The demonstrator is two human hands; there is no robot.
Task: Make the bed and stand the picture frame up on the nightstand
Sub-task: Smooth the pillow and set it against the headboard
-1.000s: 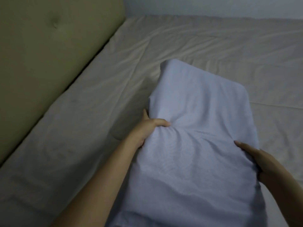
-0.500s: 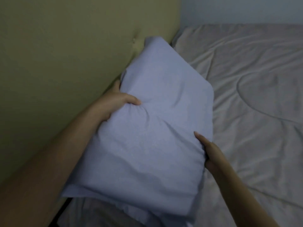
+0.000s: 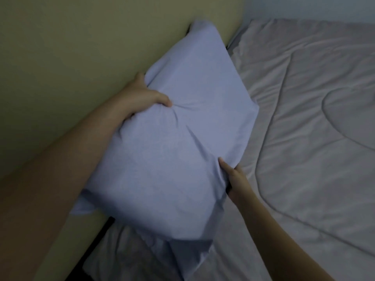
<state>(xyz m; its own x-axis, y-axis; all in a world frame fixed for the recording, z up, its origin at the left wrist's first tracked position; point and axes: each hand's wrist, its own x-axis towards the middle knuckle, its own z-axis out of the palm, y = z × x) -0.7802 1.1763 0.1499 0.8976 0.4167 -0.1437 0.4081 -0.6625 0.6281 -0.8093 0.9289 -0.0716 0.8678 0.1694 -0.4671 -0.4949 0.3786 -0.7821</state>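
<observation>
A pale blue pillow (image 3: 172,138) fills the middle of the view, tilted with its far corner against the olive headboard (image 3: 81,57). My left hand (image 3: 142,98) grips its upper left edge, fingers dug into the fabric. My right hand (image 3: 233,179) holds its lower right edge with the thumb on top. Under it lies the bed with a light quilted cover (image 3: 304,138). The picture frame and the nightstand are out of view.
A dark gap (image 3: 95,240) runs between the headboard and the mattress at the lower left. A pale wall (image 3: 304,7) stands behind the bed at the top right. The quilted cover spreads wrinkled to the right.
Both hands have carried the pillow from the middle of the bed leftward to the headboard, and it now leans against it. The view has turned left with it.
</observation>
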